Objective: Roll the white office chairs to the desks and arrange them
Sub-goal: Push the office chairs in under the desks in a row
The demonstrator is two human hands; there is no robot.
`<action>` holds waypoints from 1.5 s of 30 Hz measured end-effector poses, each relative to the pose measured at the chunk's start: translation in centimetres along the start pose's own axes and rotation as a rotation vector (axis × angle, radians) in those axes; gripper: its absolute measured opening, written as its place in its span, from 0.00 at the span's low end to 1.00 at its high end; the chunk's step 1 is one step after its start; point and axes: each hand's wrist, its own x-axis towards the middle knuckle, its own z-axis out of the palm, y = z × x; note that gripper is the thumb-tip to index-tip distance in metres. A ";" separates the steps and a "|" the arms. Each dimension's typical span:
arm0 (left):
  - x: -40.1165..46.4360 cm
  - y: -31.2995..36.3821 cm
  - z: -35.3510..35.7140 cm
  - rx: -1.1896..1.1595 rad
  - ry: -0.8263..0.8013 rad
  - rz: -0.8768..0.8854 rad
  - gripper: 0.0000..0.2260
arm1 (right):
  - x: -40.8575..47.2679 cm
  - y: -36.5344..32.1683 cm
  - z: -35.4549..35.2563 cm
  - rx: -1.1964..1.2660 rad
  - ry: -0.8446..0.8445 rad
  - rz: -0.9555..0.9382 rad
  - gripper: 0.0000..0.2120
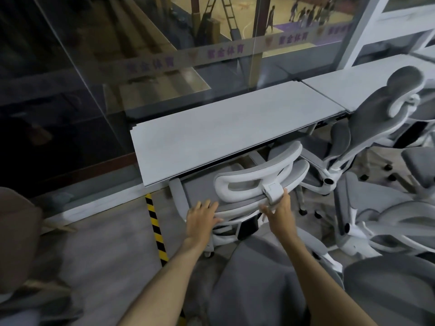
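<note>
I have both hands on the back of the chair (256, 184) in front of me, and its seat is already partly under the near edge of the desk (226, 128). My left hand (202, 216) lies flat with fingers spread against the grey mesh at the left of the backrest. My right hand (279, 211) is curled round the white frame just below the headrest bracket, gripping it.

By my reading this chair is nearly home: it sits roughly centred on its desk and only needs a last push in and perhaps a squaring-up. The second chair (367, 128), further right, stands at the join between this desk and the next desk (367, 78), turned at an angle rather than tucked in, so I would count it as not yet arranged.

Counting what I can see: two desks in a row along the glass wall (117, 74), one chair under my hands, one angled chair beside it, and a cluster near right (at least two more (381, 222), overlapping so I cannot count them exactly). A grey seat (259, 285) fills the near foreground between my arms. A yellow-and-black striped strip (155, 227) runs along the floor left of my chair.
</note>
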 end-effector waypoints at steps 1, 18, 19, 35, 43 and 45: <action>-0.2 0.6 0.0 0.013 0.008 -0.002 0.24 | 0.1 0.2 -0.5 -0.004 -0.013 0.008 0.43; -4.9 2.6 -2.3 0.087 -0.023 -0.048 0.22 | -2.1 1.4 -1.9 -0.134 -0.044 -0.091 0.44; -5.2 2.4 -2.2 0.084 -0.004 -0.039 0.22 | -2.3 1.4 -1.8 -0.126 -0.049 -0.086 0.44; -6.5 -3.9 -2.6 0.089 0.003 0.011 0.21 | -4.8 -0.7 2.9 -0.041 -0.059 -0.064 0.48; -5.1 -9.4 -2.6 -0.104 -0.019 -0.105 0.21 | -4.9 -4.2 7.2 0.014 -0.077 -0.042 0.47; -4.3 -11.0 -3.0 -0.164 -0.041 -0.144 0.20 | -4.6 -5.2 8.4 -0.012 -0.102 -0.056 0.48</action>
